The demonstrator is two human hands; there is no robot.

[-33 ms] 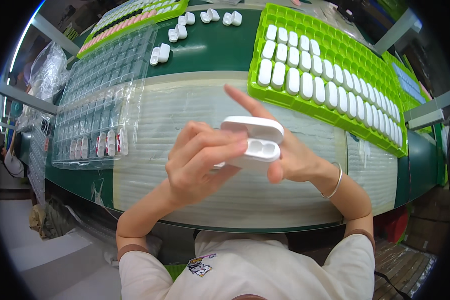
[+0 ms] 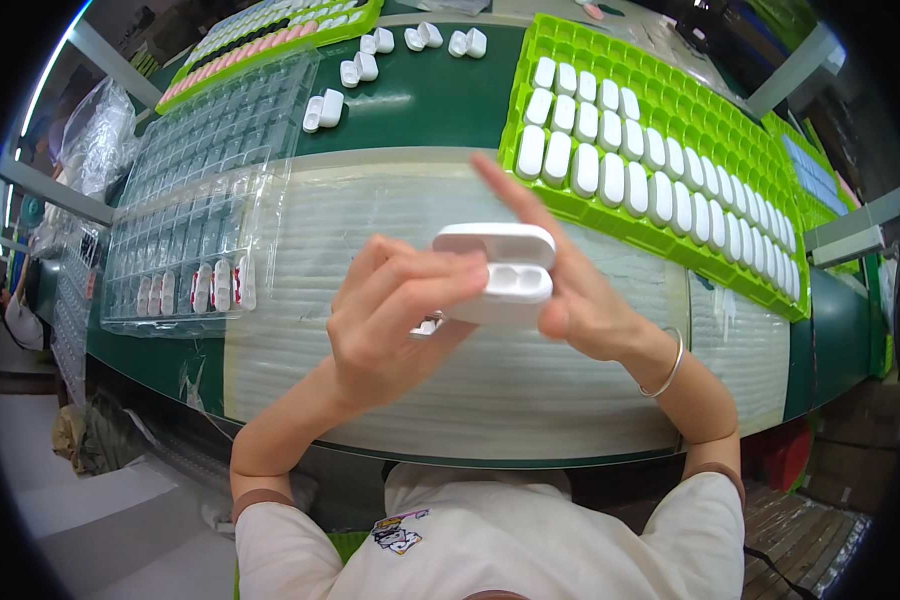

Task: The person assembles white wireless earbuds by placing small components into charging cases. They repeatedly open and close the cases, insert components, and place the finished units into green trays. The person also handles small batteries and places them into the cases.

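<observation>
A white earbud charging case (image 2: 518,290) is held up before me with its lid raised, and two round wells show inside. My right hand (image 2: 585,300) grips its right side, thumb at the front corner and index finger stretched out upward. The fingers of my left hand (image 2: 390,315) are closed over the case's left end, covering that part of it. Under those fingers, a small white object (image 2: 428,326) peeks out at the palm, mostly hidden; its kind cannot be made out.
At the right, a green tray (image 2: 660,225) carries rows of white cases. Several open white cases (image 2: 323,110) stand on the green tabletop. Left is a clear plastic tray (image 2: 185,210) with a few small white and red pieces. A far green tray (image 2: 270,45) holds pink and black pieces.
The case and both hands have shifted slightly left and up in the picture. More of the small white object under my left fingers shows now.
</observation>
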